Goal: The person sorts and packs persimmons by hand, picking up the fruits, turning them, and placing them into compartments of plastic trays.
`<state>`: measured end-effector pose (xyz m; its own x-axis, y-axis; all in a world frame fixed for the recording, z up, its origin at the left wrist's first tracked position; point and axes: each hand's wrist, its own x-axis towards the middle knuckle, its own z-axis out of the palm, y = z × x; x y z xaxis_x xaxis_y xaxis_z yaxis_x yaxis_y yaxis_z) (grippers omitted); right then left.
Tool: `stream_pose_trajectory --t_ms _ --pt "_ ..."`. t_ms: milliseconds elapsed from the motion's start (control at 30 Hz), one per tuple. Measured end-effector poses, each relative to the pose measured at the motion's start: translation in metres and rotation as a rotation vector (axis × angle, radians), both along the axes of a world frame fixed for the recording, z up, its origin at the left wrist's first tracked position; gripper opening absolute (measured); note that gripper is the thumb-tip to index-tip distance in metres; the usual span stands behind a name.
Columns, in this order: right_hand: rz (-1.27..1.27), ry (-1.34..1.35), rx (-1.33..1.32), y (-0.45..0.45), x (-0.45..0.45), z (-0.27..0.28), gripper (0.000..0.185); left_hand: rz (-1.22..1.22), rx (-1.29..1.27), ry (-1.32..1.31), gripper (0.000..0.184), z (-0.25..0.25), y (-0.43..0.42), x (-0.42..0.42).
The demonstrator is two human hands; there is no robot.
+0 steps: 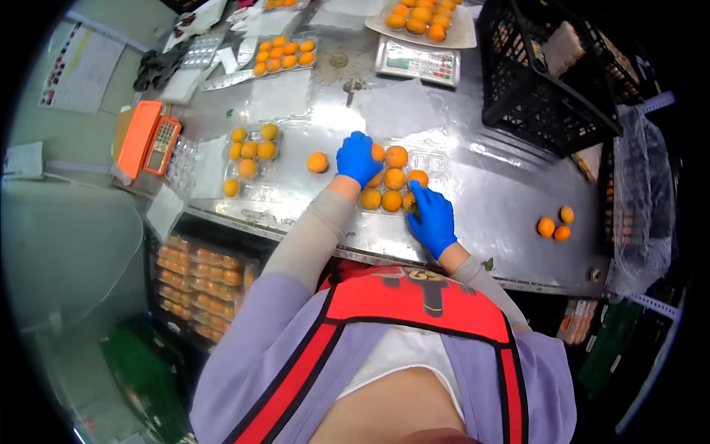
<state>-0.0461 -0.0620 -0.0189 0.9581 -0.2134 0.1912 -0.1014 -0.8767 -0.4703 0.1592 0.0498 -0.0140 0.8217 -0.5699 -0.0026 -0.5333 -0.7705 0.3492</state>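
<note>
In front of me a clear plastic tray (438,162) lies on the metal table, partly filled with oranges (394,178). My left hand (359,157), in a blue glove, curls at the tray's far left corner against an orange (378,152); its fingertips are partly hidden. At the tray's near right, my blue-gloved right hand (433,219) closes around an orange (410,201), with a finger touching the orange behind it (417,177). A loose orange (317,162) sits on the table left of my left hand.
Another tray of oranges (248,150) and an orange scale (151,140) are at left. Behind stand a filled tray (285,55) and a white scale (418,61) bearing a plate of oranges. A black crate (543,96) occupies the back right. Three loose oranges (546,226) lie right.
</note>
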Motion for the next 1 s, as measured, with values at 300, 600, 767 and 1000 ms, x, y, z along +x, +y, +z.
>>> stream_pose_trajectory --t_ms 300,600,767,1000 --pt "-0.233 -0.164 0.233 0.0 -0.013 0.026 0.07 -0.196 -0.632 0.392 0.046 0.016 0.035 0.009" --pt "-0.015 -0.122 1.487 0.033 0.034 0.149 0.055 -0.488 -1.206 0.875 0.059 0.125 0.061 -0.029" --pt "0.101 -0.207 1.476 0.055 0.05 0.172 0.063 -0.616 -1.139 0.613 0.063 0.129 0.071 -0.023" --pt "0.027 -0.407 1.078 0.067 0.049 0.177 0.078 -0.582 -1.2 0.841 0.086 0.146 0.08 -0.032"
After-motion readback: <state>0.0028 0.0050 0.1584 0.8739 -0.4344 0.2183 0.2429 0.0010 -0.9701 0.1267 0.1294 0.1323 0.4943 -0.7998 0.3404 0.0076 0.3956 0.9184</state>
